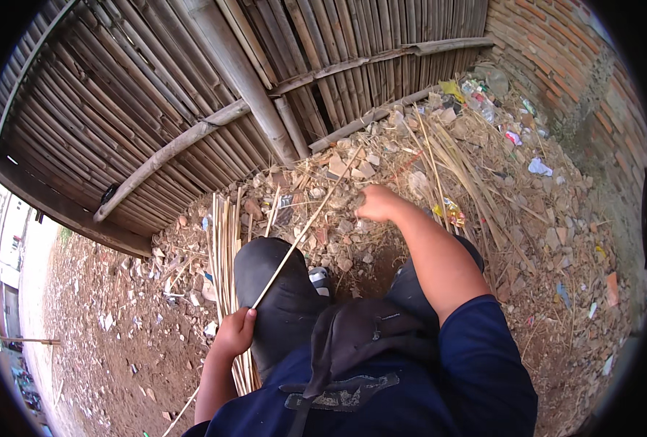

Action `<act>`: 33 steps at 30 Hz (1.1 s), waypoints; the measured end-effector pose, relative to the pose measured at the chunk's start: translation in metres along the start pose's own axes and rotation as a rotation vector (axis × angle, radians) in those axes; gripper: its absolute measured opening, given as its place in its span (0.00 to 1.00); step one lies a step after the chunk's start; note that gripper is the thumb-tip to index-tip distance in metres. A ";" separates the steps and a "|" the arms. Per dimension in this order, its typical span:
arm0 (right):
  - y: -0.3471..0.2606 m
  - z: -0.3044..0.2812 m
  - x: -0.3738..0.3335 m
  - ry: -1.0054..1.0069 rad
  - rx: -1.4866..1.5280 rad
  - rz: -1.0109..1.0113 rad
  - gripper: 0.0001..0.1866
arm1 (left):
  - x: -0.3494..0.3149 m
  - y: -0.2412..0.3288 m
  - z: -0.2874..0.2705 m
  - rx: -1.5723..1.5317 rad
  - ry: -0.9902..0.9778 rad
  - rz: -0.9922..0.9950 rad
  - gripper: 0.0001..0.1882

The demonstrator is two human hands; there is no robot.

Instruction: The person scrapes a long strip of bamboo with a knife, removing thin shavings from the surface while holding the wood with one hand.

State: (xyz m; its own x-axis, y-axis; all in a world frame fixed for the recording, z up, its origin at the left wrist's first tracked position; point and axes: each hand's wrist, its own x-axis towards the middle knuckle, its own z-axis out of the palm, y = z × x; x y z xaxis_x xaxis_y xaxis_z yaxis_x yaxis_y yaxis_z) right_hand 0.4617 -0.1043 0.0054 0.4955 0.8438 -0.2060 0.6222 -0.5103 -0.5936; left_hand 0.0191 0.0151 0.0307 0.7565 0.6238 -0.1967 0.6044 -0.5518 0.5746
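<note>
bunch of pale flat strips [224,255] running up left of centre, left hand [234,333] wrapped round one skinny woody strip [304,231], its long axis slanting up-right to upper centre, right hand [376,204] kinda curled mid-frame, can't tell if it's gripping anything

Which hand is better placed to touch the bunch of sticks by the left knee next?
Probably the left hand: it is close beside the bunch of sticks, though it grips a long stick. The right hand is farther off, stretched out on the other side.
</note>
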 end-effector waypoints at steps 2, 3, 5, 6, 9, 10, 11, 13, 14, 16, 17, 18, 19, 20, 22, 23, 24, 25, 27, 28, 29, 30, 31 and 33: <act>0.002 -0.004 0.002 -0.028 -0.047 0.023 0.13 | 0.000 0.006 -0.002 0.021 0.007 0.001 0.22; 0.001 -0.006 0.001 -0.062 -0.090 0.052 0.13 | -0.001 0.007 -0.002 0.059 0.008 -0.002 0.22; -0.019 0.004 -0.004 -0.151 -0.111 0.057 0.14 | -0.002 0.008 -0.002 0.104 0.020 0.002 0.21; -0.035 0.008 -0.012 -0.246 -0.136 0.070 0.14 | -0.001 0.006 0.001 0.096 0.011 0.001 0.21; -0.061 0.004 -0.033 -0.268 -0.229 -0.121 0.12 | -0.002 -0.002 0.000 0.075 0.011 0.045 0.21; -0.056 -0.003 -0.029 -0.324 -0.179 -0.104 0.13 | -0.002 -0.004 0.004 0.075 0.006 0.043 0.21; -0.032 0.002 -0.018 -0.267 -0.119 -0.072 0.15 | -0.001 -0.005 0.005 0.058 0.006 0.043 0.21; -0.013 -0.012 -0.005 -0.182 -0.071 0.088 0.19 | -0.002 -0.004 0.003 0.036 0.028 0.035 0.21; 0.001 -0.014 -0.002 -0.173 -0.073 0.081 0.19 | -0.003 -0.002 0.003 0.039 0.037 0.040 0.21; 0.031 -0.007 0.011 0.159 0.028 0.217 0.21 | -0.005 0.003 0.003 0.077 0.061 0.031 0.22; 0.029 -0.008 0.010 0.159 0.030 0.216 0.21 | -0.006 0.003 0.004 0.092 0.050 0.013 0.21; 0.027 -0.010 0.008 0.181 0.020 0.213 0.24 | -0.007 0.003 0.002 0.094 0.050 0.014 0.21; 0.026 -0.011 0.006 0.204 0.010 0.211 0.28 | -0.008 0.004 -0.001 0.021 0.048 0.008 0.20; 0.021 -0.015 0.001 0.205 0.009 0.215 0.28 | -0.009 0.005 -0.002 -0.056 0.042 0.005 0.19; 0.008 -0.022 -0.009 0.242 0.046 0.189 0.31 | -0.012 0.007 -0.004 -0.096 0.024 0.022 0.17; 0.007 -0.022 -0.010 0.276 0.069 0.164 0.29 | -0.015 0.013 -0.006 -0.023 0.013 -0.017 0.16; 0.006 -0.022 -0.011 0.281 0.070 0.168 0.29 | -0.017 0.016 -0.007 0.049 0.002 -0.057 0.16; 0.004 -0.022 -0.012 0.295 0.143 0.121 0.28 | -0.019 0.016 -0.006 0.049 0.010 -0.034 0.14; 0.004 -0.020 -0.013 0.337 0.240 0.007 0.26 | -0.024 0.013 -0.005 0.041 0.034 -0.012 0.13; 0.005 -0.021 -0.014 0.341 0.240 0.008 0.26 | -0.026 0.012 -0.005 0.033 0.059 0.006 0.12; -0.003 -0.025 -0.021 0.302 0.221 -0.036 0.25 | -0.028 0.012 -0.004 0.034 0.057 0.006 0.12; -0.009 -0.026 -0.024 0.263 0.202 -0.081 0.24 | -0.030 0.012 -0.002 0.064 0.125 -0.002 0.12; -0.008 -0.021 -0.021 0.275 0.113 -0.088 0.24 | -0.031 0.013 -0.001 0.093 0.194 -0.009 0.11; -0.021 -0.022 -0.032 0.247 0.041 -0.101 0.24 | -0.034 0.018 0.001 0.102 0.199 -0.041 0.12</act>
State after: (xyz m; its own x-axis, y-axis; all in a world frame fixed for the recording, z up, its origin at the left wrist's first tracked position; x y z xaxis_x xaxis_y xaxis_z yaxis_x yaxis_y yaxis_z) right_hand 0.4460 -0.1237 0.0415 0.5682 0.8214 0.0494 0.6536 -0.4140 -0.6336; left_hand 0.0041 -0.0160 0.0470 0.6726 0.7382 -0.0523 0.6638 -0.5705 0.4836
